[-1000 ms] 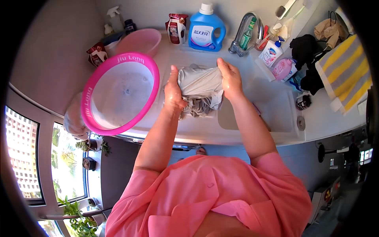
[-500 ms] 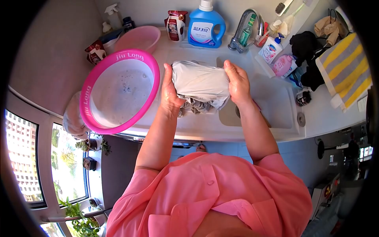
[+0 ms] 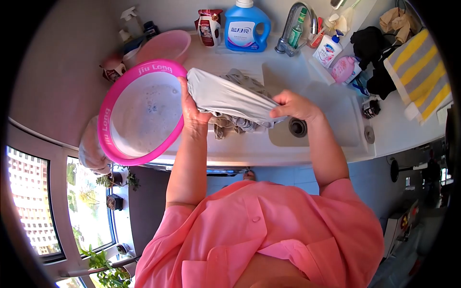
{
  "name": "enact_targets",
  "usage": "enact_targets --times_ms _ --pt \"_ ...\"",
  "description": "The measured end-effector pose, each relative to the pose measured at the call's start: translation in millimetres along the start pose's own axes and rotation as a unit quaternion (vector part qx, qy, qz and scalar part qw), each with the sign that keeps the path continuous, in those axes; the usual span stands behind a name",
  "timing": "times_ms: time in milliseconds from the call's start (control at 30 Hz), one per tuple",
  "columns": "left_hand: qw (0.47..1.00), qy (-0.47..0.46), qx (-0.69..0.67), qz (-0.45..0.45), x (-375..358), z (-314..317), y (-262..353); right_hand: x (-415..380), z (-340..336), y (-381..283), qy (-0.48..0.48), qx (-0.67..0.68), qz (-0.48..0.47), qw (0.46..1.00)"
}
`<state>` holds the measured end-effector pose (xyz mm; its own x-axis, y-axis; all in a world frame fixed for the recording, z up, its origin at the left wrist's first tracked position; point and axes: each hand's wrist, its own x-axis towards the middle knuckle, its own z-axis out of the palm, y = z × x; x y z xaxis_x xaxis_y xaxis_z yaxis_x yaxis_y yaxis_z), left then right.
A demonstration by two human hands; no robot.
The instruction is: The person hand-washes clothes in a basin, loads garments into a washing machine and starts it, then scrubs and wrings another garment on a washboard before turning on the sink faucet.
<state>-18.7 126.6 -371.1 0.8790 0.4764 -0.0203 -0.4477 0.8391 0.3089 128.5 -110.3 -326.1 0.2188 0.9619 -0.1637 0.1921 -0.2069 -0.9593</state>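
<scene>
A light grey piece of fabric [image 3: 230, 98] is stretched between my two hands above the sink counter. My left hand [image 3: 193, 106] grips its left end, thumb up along the edge, beside the rim of the pink-rimmed basin [image 3: 108, 126]. At the right, my right hand [image 3: 294, 106] pinches the narrowed other end, close to the sink drain [image 3: 297, 127]. Crumpled grey-brown cloth [image 3: 225, 128] lies under and behind the stretched fabric. Whitish soapy traces and small blue specks show inside the basin.
Behind stand a blue detergent bottle [image 3: 247, 29], a red-and-white pouch [image 3: 209, 29] and the curved faucet [image 3: 294, 33]. A smaller pink basin [image 3: 168, 45] sits at back left. Soap bottles [image 3: 328, 50], dark cloths [image 3: 372, 53] and a striped towel [image 3: 418, 72] line the right.
My right hand has moved down and changed from a flat hold at the side to a pinch. My left hand shifted left; the fabric is now pulled longer and slants down to the right.
</scene>
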Motion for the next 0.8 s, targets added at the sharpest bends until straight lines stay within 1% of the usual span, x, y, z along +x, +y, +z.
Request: enact_targets --times_ms 67,100,133,167,200,233,267,333,367,433,533,633,700,733,767,800 --pt "1.0 -0.007 -0.004 -0.001 0.7 2.3 3.9 -13.6 -14.7 10.3 0.036 0.032 0.004 0.999" --pt "1.0 -0.017 -0.002 0.011 0.5 4.0 4.9 -20.3 -21.4 16.0 0.064 0.092 -0.013 0.994" --pt "0.999 -0.027 0.0 0.023 0.4 5.2 5.2 -21.5 -22.4 19.5 0.067 0.091 -0.013 0.994" --pt "0.999 -0.032 0.009 0.027 0.0 6.0 4.7 -22.1 -22.8 22.4 0.107 0.183 -0.079 0.974" --pt "0.999 -0.035 0.009 0.025 1.1 5.9 3.5 -22.7 -23.4 24.5 0.144 0.273 -0.145 0.94" --pt "0.999 -0.026 0.011 0.021 2.7 4.6 1.7 -25.3 -8.5 5.3 0.226 0.283 -0.105 0.926" --pt "1.0 -0.018 0.015 0.015 4.0 3.6 -0.3 -23.4 -7.9 5.3 0.229 0.283 -0.106 0.925" --pt "1.0 -0.021 0.015 0.014 3.9 2.6 -3.3 -23.1 -9.4 5.6 0.337 0.193 -0.116 0.914" --pt "1.0 -0.021 0.015 0.015 3.3 2.9 -4.9 -24.1 -9.0 4.0 0.342 0.193 -0.117 0.912" --pt "1.0 -0.015 0.015 0.01 -0.1 5.7 -6.9 -26.4 -7.0 -2.4 0.335 0.154 -0.159 0.916" --pt "1.0 -0.002 0.016 0.012 -1.4 7.3 -10.6 -29.2 -4.8 -8.8 0.353 0.125 -0.17 0.911" --pt "1.0 0.001 0.018 0.001 1.3 -0.5 -13.3 -26.3 -2.0 -9.7 0.364 0.148 -0.171 0.904" --pt "0.999 0.025 0.03 0.029 5.9 -6.8 -15.8 -21.8 0.5 -8.7 0.354 0.173 -0.17 0.903" --pt "0.999 0.019 0.029 0.021 6.4 -7.3 -15.2 -21.5 0.6 -7.8 0.346 0.196 -0.169 0.902" --pt "0.999 -0.03 0.021 0.006 4.3 -8.8 -13.6 -19.0 3.2 -7.5 0.357 0.192 -0.169 0.898" --pt "0.997 -0.076 0.013 -0.01 3.8 -10.1 -15.1 -13.2 8.8 -5.7 0.341 0.23 -0.138 0.901"
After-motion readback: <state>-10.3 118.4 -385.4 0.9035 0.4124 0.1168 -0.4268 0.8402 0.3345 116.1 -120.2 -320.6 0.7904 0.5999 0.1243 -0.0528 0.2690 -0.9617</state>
